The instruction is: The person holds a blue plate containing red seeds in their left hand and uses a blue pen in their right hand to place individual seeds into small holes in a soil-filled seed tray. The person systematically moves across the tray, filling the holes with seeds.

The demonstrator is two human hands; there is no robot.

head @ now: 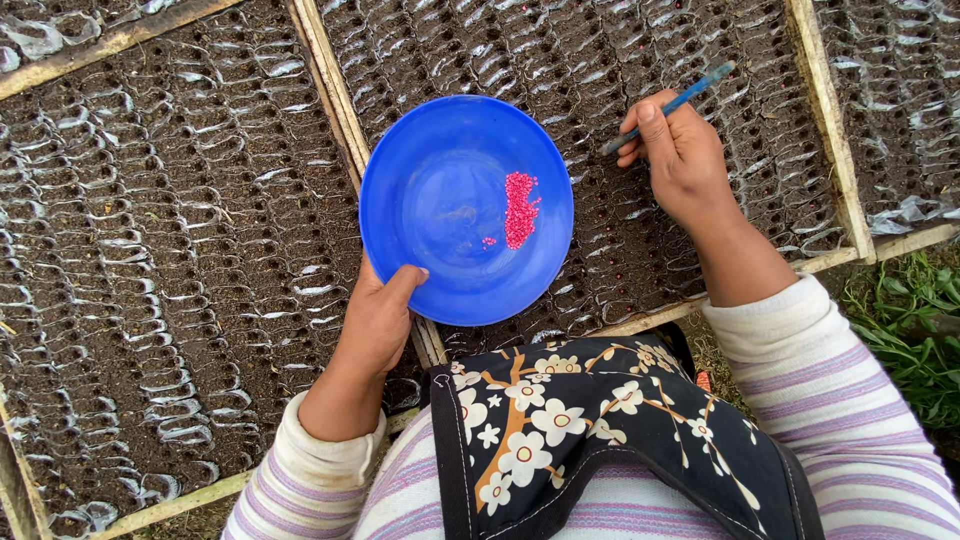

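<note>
Nearest the lens is a dark floral apron [600,440] over striped sleeves [830,400], cut off by the bottom edge. Just beyond it the left hand [378,318] grips the near rim of a blue bowl [440,190], thumb over the lip, fingers hidden beneath. Inside the bowl, right of centre, lies a small heap of pink seeds [520,208], with a few loose ones beside it. The right hand [680,160] is closed on a blue stick [672,104], whose lower tip is hidden behind the fingers. Below both lie soil-filled cells [180,260] in clear plastic, split by wooden slats [325,75]; the bowl covers part of one slat. What sits in each cell is too small to make out. Far and left, the cells run on past the picture's edges. At the right a slat [825,120] bounds the bed, with green plants [920,330] near it.
</note>
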